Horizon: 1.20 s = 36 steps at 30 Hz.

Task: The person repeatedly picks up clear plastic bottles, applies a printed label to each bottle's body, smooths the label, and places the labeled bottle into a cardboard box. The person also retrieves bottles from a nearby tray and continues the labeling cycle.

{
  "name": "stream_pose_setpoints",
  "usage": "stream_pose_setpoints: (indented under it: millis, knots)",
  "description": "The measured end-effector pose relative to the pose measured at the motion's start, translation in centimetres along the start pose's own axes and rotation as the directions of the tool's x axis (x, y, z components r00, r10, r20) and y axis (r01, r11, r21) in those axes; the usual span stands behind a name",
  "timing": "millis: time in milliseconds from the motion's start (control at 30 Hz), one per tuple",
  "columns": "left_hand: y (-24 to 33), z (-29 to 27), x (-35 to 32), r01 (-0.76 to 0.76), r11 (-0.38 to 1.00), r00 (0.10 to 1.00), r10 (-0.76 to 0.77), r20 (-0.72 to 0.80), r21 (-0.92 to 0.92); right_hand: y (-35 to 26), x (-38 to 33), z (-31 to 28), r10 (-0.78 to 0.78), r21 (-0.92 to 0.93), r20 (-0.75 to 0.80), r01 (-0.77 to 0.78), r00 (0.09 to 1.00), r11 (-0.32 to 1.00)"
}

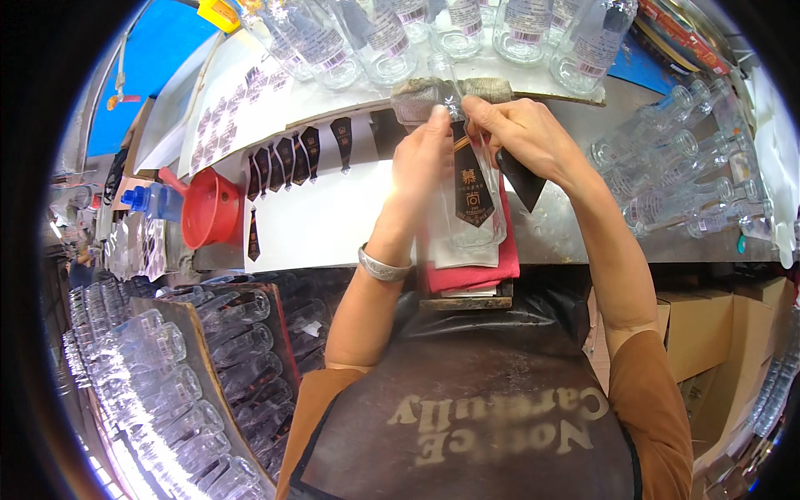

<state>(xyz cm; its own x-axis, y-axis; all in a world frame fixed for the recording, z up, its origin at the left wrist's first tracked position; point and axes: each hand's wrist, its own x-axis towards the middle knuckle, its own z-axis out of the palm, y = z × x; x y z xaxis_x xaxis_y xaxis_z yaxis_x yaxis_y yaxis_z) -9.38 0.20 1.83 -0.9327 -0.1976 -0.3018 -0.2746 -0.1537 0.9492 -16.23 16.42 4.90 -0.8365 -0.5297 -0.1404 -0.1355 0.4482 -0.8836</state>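
Observation:
A clear glass bottle (475,218) lies flat on a red cloth (471,275) at the near edge of the steel bench, neck pointing away from me. A long black pointed label (472,196) sits on its upper face. My left hand (421,167) presses along the bottle's left side and neck. My right hand (521,129) pinches the label's top end at the neck. A silver bangle (383,268) circles my left wrist. A grey rag (425,96) lies under the bottle's mouth.
More black labels (287,158) hang in a row from a white sheet (325,221) on the left. A red funnel (208,208) sits further left. Empty glass bottles stand at the back (375,37), lie stacked at right (667,179) and fill racks lower left (208,367).

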Motion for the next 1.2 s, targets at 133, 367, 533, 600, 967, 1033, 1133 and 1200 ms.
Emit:
stream_pose_setpoints:
  millis: [133,367,533,600,967,1033,1133,1200]
  knots:
    - [-1.4,-0.8,0.9,-0.105,0.982,0.993,0.094,0.073,0.154,-0.5,0.2,0.3,0.013,-0.156,0.001,-0.012,1.000,0.988]
    - [-1.3,-0.5,0.4,-0.056,0.998,0.995,0.054,0.088,0.011,0.3,-0.1,0.2,0.008,-0.051,0.054,-0.006,0.999,0.999]
    - [-1.5,-0.3,0.5,-0.081,0.996,0.993,0.084,0.084,-0.035,0.5,-0.6,0.2,-0.013,-0.051,0.077,0.017,0.997,0.999]
    - [-1.0,-0.4,0.0,-0.019,1.000,0.997,0.020,0.075,-0.012,1.8,-1.0,0.4,-0.041,0.133,-0.010,0.042,0.999,0.990]
    - [-1.4,-2.5,-7.0,-0.343,0.892,0.939,0.325,0.109,0.293,-3.1,-1.7,-0.9,-0.577,-0.238,-0.139,0.539,0.805,0.808]
    - [-1.5,-3.1,-8.2,-0.397,0.822,0.918,0.352,0.183,0.408,-3.5,-0.2,-1.3,-0.693,-0.448,-0.193,0.566,0.695,0.692]
    - [-1.4,-2.9,-9.8,-0.521,0.647,0.853,0.421,0.309,0.557,-5.5,-0.9,-1.5,-0.711,-0.488,-0.093,0.590,0.697,0.643]
    - [-2.9,-2.9,-10.3,-0.545,0.535,0.826,0.474,0.304,0.645,-5.8,-1.4,-0.9,-0.752,-0.528,0.039,0.653,0.658,0.543]
